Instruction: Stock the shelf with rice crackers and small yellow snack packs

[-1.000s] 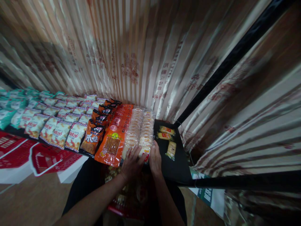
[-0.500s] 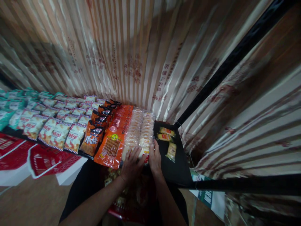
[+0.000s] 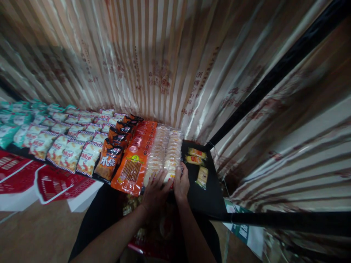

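Touching clear-wrapped snacks (image 3: 172,153) lined in two rows on a black shelf (image 3: 204,199), the left hand (image 3: 156,190) spreads loosely over the front, the right hand (image 3: 181,185) narrow along the side, any grip unclear. Neither has noticeably shifted in the past second, leaving the rows in line beside an orange bag (image 3: 131,170).

Wrapped pkts (image 3: 173,149) are white, flat pkt (image 3: 131,171) orange, shelf (image 3: 203,199) blk, curtain (image 3: 153,47) brn-striped.

Left fingers (image 3: 161,178) spread, right fingers (image 3: 185,174) curved
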Demonstrator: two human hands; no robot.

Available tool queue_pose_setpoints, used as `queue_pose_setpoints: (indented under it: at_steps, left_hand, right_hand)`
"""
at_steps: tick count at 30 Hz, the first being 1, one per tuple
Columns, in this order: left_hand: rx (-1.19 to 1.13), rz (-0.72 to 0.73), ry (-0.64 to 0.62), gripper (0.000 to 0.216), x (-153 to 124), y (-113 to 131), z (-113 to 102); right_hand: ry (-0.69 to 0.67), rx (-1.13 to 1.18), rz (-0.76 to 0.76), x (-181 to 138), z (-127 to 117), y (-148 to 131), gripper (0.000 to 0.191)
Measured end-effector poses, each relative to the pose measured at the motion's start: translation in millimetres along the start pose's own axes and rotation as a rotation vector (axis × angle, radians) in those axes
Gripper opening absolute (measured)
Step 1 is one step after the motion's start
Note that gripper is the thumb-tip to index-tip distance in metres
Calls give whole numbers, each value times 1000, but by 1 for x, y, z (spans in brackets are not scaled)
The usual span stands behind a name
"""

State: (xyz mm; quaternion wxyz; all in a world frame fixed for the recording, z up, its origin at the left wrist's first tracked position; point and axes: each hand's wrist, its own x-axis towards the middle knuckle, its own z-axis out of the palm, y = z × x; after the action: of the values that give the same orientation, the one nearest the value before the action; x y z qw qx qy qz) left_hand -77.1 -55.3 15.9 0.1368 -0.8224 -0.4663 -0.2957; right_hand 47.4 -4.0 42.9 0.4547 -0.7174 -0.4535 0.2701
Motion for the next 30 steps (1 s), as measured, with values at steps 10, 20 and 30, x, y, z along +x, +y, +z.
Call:
queue_pose_setpoints:
  at_steps: [10,20,30]
  left_hand:
    - [14,-10,-5,44,0,0,2]
    - [8,-36,8,45,0,0,4]
    - [19,58,49,40,-8,-5,7]
  right_hand:
    - [126,11,-98,-10,-7,5,68]
    - [67,-142,-222,-10,0,18,64]
    - [200,-52,-229,-40,-19,15,63]
